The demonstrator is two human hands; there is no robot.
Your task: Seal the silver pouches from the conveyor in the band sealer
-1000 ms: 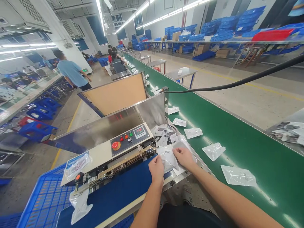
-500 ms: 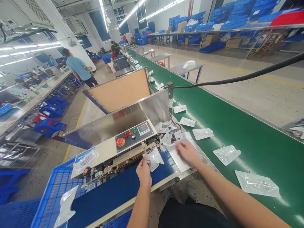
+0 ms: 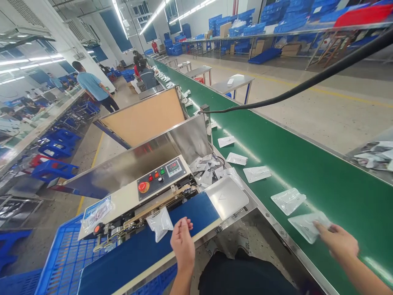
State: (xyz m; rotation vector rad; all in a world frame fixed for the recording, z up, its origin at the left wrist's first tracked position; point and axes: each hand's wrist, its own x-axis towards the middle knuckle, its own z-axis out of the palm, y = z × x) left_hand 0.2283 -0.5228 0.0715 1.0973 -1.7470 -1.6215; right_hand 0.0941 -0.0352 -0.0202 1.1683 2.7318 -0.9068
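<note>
The right hand [image 3: 336, 241], lower right, grips the right end of a white pouch [image 3: 302, 225] at the green conveyor [image 3: 340, 188]; the pouch extends leftward from it, long axis roughly across the frame — well apart from the left hand [image 3: 183, 242]. That hand, lower centre, is loosely curled, nothing visible in it, just right of a second pouch [image 3: 159, 224]. The blue basket [image 3: 50, 256], lower left — contents unclear.

Held pouch [image 3: 302, 226] blurred; cable [image 3: 350, 61] cropped
</note>
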